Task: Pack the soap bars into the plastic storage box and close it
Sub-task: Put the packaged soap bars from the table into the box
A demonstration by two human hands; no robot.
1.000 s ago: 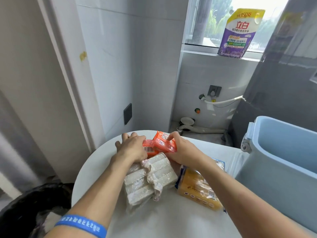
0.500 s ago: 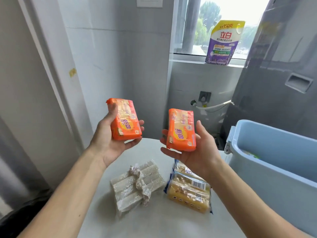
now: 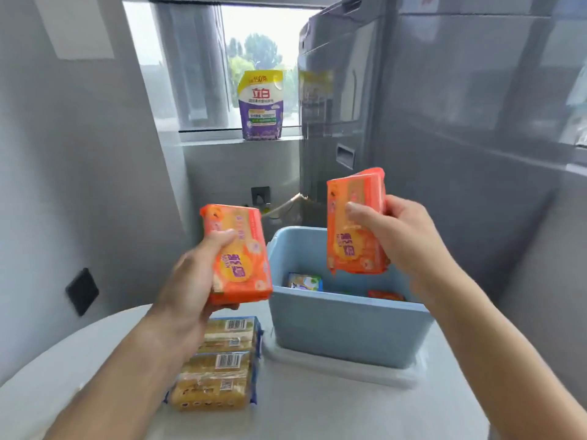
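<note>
My left hand (image 3: 193,281) grips an orange-wrapped soap bar (image 3: 241,258), held just left of the light blue plastic storage box (image 3: 346,331). My right hand (image 3: 397,236) grips a second orange soap bar (image 3: 355,230), held upright over the open box. Inside the box lie a blue-and-white pack (image 3: 305,281) and an orange pack (image 3: 386,295). A yellow multi-bar soap pack (image 3: 219,369) lies on the white table (image 3: 317,414) below my left forearm. The clear lid (image 3: 365,373) lies under the box.
A purple and yellow detergent pouch (image 3: 262,106) stands on the window sill. A tall grey appliance (image 3: 460,154) rises behind and right of the box. The table's round edge curves at the left, near a wall with a dark switch plate (image 3: 82,292).
Both hands lifted the orange bars off the table and carried them right; the right bar is now over the box. The view swung right, and the white wrapped soap bundle left the frame.
</note>
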